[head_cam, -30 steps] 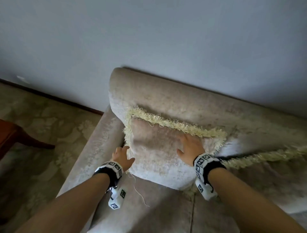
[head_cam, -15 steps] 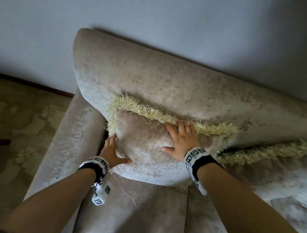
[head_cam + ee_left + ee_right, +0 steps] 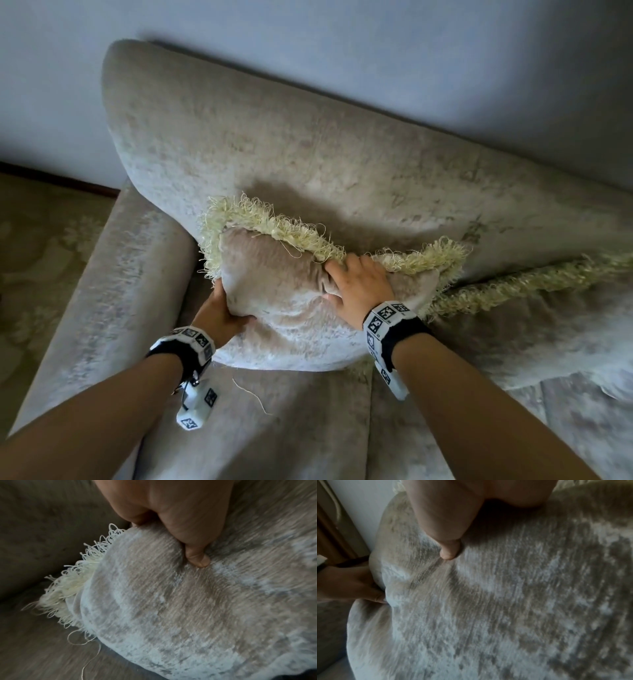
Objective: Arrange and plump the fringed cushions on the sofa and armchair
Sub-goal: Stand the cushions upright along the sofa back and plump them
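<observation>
The cushion (image 3: pixel 291 308) leans on the sofa (image 3: pixel 308 154) back, long axis sideways — left hand (image 3: pixel 219 308) grips its left edge, right hand (image 3: pixel 359 291) fingers (image 3: pixel 342 267) spread, pressing its face.

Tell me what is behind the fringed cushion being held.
Behind the beige velvet cushion with cream fringe rises the beige sofa backrest; the cushion leans against it. Whatever lies directly behind the cushion is covered.

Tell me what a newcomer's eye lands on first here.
First the beige cushion with its shaggy cream fringe, propped against the sofa backrest at the armrest end. Next the hands: the left hand grips its side, and the right hand presses its face.
</observation>
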The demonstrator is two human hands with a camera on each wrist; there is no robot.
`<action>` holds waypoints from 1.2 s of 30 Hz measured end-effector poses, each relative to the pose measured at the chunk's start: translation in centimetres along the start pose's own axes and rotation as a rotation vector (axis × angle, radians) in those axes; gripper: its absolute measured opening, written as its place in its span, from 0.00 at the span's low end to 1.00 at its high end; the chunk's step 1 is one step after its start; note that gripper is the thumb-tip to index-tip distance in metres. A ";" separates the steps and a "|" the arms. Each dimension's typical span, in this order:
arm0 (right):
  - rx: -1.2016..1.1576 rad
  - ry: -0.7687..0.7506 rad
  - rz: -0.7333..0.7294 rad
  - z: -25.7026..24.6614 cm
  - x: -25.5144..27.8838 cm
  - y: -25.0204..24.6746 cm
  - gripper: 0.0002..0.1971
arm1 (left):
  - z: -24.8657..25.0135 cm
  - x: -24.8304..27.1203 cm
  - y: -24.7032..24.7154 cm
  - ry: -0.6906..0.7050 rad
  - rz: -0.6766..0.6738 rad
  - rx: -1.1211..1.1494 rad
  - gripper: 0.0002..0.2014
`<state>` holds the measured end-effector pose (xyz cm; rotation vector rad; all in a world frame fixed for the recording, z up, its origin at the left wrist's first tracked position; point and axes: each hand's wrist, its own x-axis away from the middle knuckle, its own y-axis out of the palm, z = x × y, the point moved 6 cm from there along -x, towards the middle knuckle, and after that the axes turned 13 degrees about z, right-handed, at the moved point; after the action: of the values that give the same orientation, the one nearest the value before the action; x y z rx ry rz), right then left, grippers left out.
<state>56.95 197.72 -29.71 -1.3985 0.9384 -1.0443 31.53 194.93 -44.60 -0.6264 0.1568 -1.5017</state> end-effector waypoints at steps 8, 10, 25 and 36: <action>-0.153 0.045 0.150 4.9 3.7 -7.7 0.24 | 16.6 1.0 -8.1 0.375 -0.098 -0.116 0.43; -0.196 0.099 0.212 6.1 4.2 -8.3 0.25 | 20.4 0.1 -9.5 0.466 -0.122 -0.232 0.44; -0.129 0.354 0.212 10.2 4.3 1.4 0.43 | 17.7 -6.5 -3.0 0.508 0.031 -0.790 0.56; -0.175 0.444 0.260 11.1 8.5 0.7 0.51 | 15.4 -2.8 -6.3 0.355 0.008 -0.654 0.63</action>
<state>70.05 192.86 -29.81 -1.1604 1.5247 -1.1129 32.93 202.42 -29.56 -0.8621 0.9497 -1.5405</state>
